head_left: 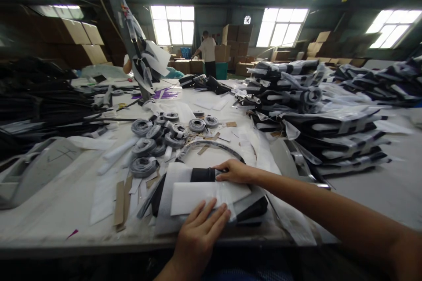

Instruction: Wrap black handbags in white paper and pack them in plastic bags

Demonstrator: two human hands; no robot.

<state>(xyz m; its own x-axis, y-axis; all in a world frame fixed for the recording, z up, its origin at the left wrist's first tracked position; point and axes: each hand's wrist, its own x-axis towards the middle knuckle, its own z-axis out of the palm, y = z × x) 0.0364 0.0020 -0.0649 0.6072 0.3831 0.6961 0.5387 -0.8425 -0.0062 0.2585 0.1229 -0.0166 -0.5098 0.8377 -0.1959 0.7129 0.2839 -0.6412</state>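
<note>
A flat black bundle (pixel 252 211) lies in front of me at the table's near edge, with a white foam sheet (pixel 166 199) partly around it. On top rests a smaller white foam piece (pixel 187 197), and a black folded part (pixel 201 174) shows behind it. A clear plastic strip (pixel 227 195) crosses the foam piece. My left hand (pixel 199 230) lies on the foam with fingers stretched out, touching the strip's near side. At the strip's far end, beside the black part, the fingers of my right hand (pixel 235 171) are closed on it. The bundle's underside is hidden.
Several coiled grey strips (pixel 144 167) and cardboard strips (pixel 119 202) lie left of the bundle. A tall stack of wrapped black pieces (pixel 329 140) stands at the right, near a tape dispenser (pixel 293 160). A grey upright post (pixel 127 35) rises behind. Farther back stands a person (pixel 208 50).
</note>
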